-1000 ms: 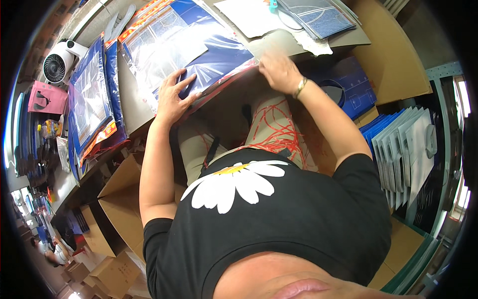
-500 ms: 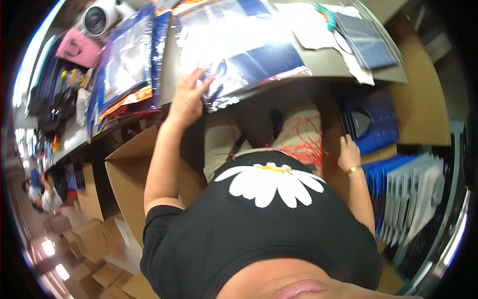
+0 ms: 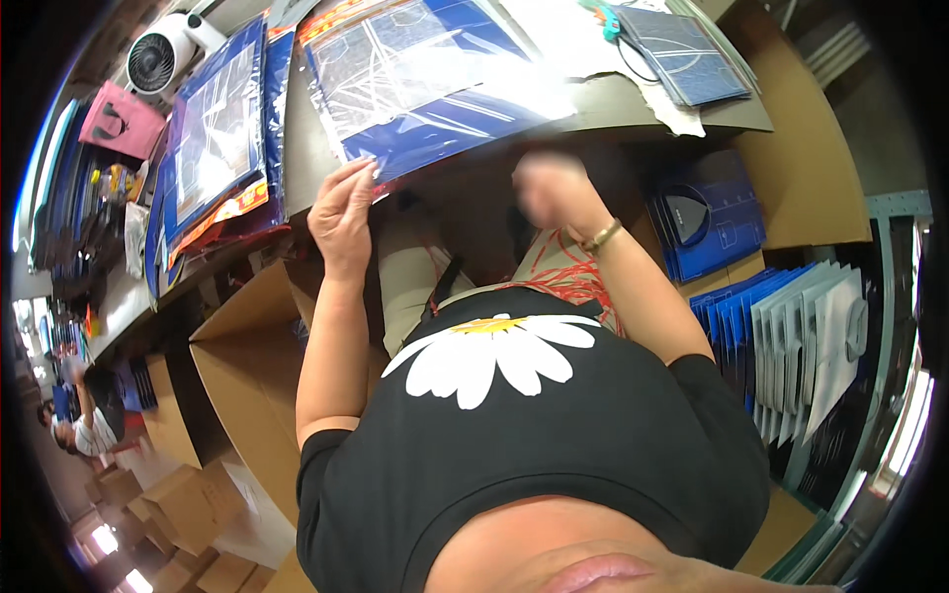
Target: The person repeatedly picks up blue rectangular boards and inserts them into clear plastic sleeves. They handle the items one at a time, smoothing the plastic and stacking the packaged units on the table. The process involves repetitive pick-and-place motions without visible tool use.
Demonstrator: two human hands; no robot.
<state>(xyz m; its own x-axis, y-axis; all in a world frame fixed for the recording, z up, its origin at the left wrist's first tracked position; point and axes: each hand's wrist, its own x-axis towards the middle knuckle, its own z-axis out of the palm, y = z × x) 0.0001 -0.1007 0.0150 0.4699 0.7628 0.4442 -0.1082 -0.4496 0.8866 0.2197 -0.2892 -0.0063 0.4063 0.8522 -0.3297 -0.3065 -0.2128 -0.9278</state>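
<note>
A flat blue package in clear shiny plastic (image 3: 435, 133) lies on the table in front of me, a grey patterned panel showing through it. My left hand (image 3: 343, 219) is at its near left corner, thumb and fingers closed on the edge of the plastic. My right hand (image 3: 556, 193) hangs just off the table's front edge, near the package's right end and above my lap. Motion smears its fingers, so whether it holds anything is hidden. Red strings (image 3: 568, 280) lie across my thigh.
Similar wrapped packages (image 3: 213, 133) are stacked at the left, by a white fan (image 3: 161, 59) and a pink bag (image 3: 124, 121). Teal-handled scissors (image 3: 610, 25) lie at the back right. Blue handled folders (image 3: 707, 222) and grey ones (image 3: 806, 336) fill boxes at my right. An open carton (image 3: 242, 366) stands at left.
My right hand has come from beside the blue folders at the right to the table's front edge. My left fingers, spread over the plastic before, now pinch its near left corner.
</note>
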